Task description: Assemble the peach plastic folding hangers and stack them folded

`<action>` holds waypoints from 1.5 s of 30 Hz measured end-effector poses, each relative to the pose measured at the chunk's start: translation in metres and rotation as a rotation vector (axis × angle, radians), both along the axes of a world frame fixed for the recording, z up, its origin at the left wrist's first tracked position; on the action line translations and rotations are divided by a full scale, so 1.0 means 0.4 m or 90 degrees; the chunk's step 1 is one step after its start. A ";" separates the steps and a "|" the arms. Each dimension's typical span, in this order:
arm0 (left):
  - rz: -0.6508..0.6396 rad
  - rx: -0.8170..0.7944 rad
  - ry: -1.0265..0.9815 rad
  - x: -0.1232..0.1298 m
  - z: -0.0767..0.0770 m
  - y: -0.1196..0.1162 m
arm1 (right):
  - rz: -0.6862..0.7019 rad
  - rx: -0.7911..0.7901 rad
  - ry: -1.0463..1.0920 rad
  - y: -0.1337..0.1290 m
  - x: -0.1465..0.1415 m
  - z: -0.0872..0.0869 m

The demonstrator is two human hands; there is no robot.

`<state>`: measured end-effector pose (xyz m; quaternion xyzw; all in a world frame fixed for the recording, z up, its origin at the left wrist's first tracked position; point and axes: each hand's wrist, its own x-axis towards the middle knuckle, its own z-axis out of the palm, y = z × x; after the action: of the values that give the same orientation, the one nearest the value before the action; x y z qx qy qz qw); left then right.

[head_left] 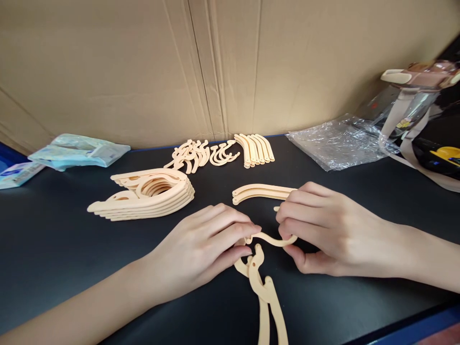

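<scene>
A cream plastic hanger hook (271,240) lies crosswise between my two hands. The fingers of my right hand (323,230) are closed on its curved end; its tip peeks out by the knuckles. My left hand (212,244) pinches near the hook's straight end, at the top of a partly assembled folding hanger (256,282), whose folded arms point toward me. My left fingertips hide part of that joint, so I cannot tell whether the hook is fitted into it. Two loose curved hanger arms (262,191) lie just beyond, partly behind my right hand.
Folded hangers (158,201) are stacked at left. Loose hooks and small curved pieces (190,155) lie at the back, beside a row of hanger arms (255,149). Blue tissue packs (79,151) sit far left. A clear plastic bag (334,141) and strapped bottle (419,100) stand right, before a cardboard wall (143,72).
</scene>
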<state>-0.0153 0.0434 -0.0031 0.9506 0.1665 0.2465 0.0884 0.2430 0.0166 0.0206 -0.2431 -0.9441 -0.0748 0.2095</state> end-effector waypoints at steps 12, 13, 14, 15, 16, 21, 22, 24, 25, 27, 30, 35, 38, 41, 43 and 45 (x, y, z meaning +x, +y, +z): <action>0.128 0.116 -0.200 0.006 0.029 -0.033 | -0.017 0.062 0.147 -0.024 -0.006 -0.013; 0.126 0.122 -0.204 0.005 0.032 -0.037 | -0.015 0.003 0.157 -0.023 -0.009 -0.017; 0.118 0.126 -0.201 0.004 0.033 -0.041 | -0.012 -0.059 0.168 -0.021 -0.013 -0.020; 0.107 0.120 -0.192 0.002 0.033 -0.045 | -0.005 -0.118 0.176 -0.019 -0.016 -0.022; 0.094 0.110 -0.180 0.000 0.031 -0.049 | 0.005 -0.167 0.181 -0.016 -0.019 -0.024; 0.036 0.102 -0.108 0.000 0.015 -0.053 | -0.020 -0.214 0.190 -0.003 -0.019 -0.020; 0.035 0.128 -0.102 0.002 0.013 -0.049 | -0.041 -0.193 0.196 0.001 -0.015 -0.017; 0.081 0.182 -0.090 0.005 0.012 -0.035 | -0.097 -0.156 0.216 0.012 -0.001 -0.011; 0.127 0.204 -0.074 0.005 0.011 -0.027 | -0.132 -0.149 0.230 0.019 0.008 -0.007; 0.228 0.220 -0.022 0.003 0.011 -0.011 | -0.208 -0.157 0.273 0.037 0.030 -0.001; 0.285 0.201 0.031 -0.004 0.007 0.008 | -0.284 -0.193 0.311 0.066 0.059 0.002; 0.227 0.175 0.060 -0.003 0.003 0.017 | -0.278 -0.224 0.225 0.086 0.068 -0.007; 0.219 0.147 0.065 0.000 0.005 0.015 | -0.262 -0.242 0.174 0.080 0.056 -0.012; 0.229 0.105 0.054 0.000 0.006 0.012 | -0.246 -0.248 0.173 0.072 0.047 -0.012; 0.239 0.091 0.055 0.001 0.003 0.011 | -0.214 -0.257 0.179 0.069 0.045 -0.010; 0.248 0.093 0.062 0.001 0.000 0.012 | -0.164 -0.282 0.177 0.065 0.044 -0.009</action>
<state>-0.0148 0.0481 -0.0031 0.9151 0.3331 0.2239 -0.0386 0.2606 0.0426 0.0172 -0.4085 -0.8611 0.1413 0.2678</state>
